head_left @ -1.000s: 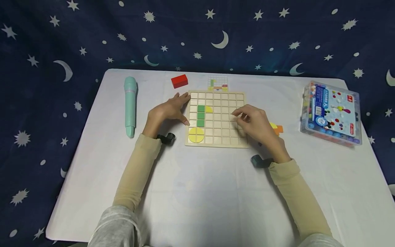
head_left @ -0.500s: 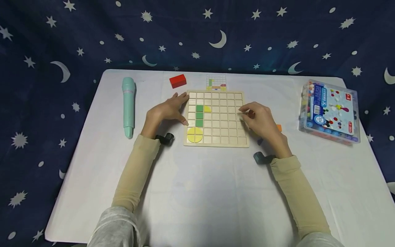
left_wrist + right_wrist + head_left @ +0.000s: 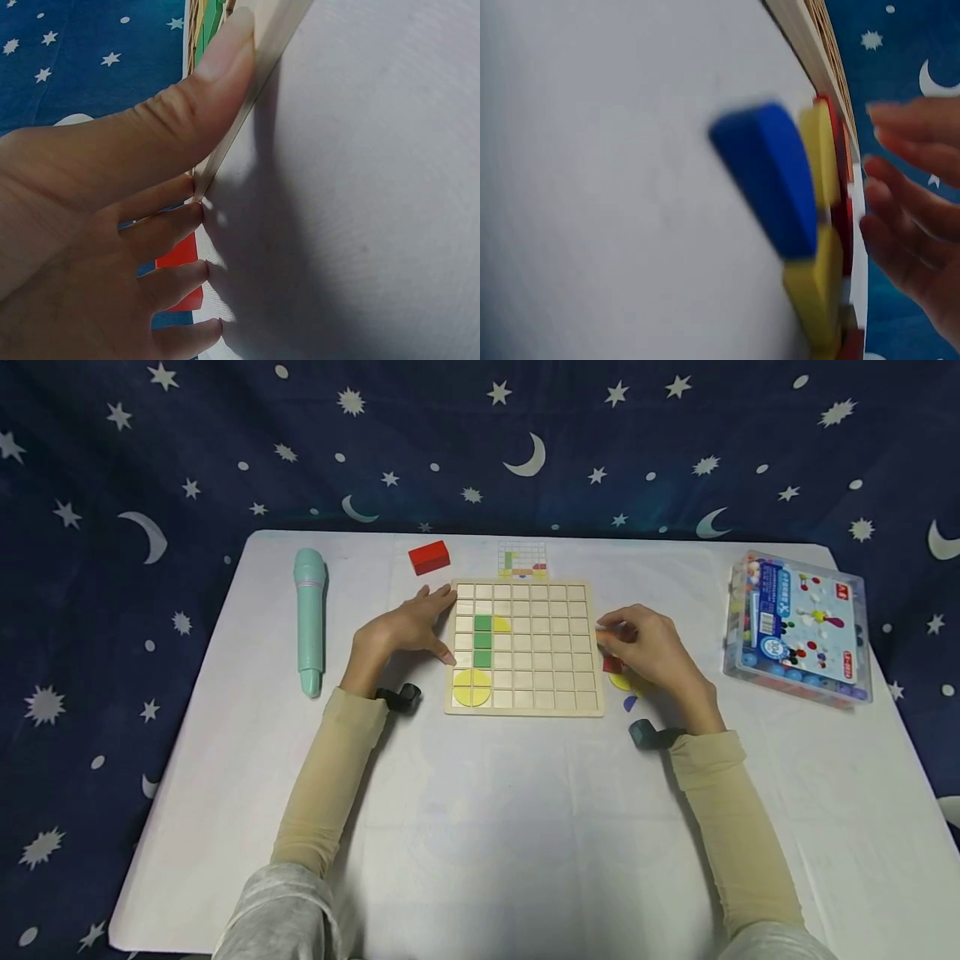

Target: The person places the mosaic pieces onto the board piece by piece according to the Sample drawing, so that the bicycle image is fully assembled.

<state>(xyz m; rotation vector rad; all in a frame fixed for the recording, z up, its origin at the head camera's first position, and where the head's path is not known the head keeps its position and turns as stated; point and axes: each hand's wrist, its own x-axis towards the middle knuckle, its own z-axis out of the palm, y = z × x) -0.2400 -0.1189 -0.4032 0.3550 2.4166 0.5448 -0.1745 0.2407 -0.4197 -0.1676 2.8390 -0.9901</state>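
now hands farther apart, board between

This looks like a play corner, room type unclear: white bench, moon-and-star backdrop, gridded board, box of coloured balls.

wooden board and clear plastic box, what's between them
In the head view: the right hand, with at least a red piece and a yellow piece by it, then bare tabletop.
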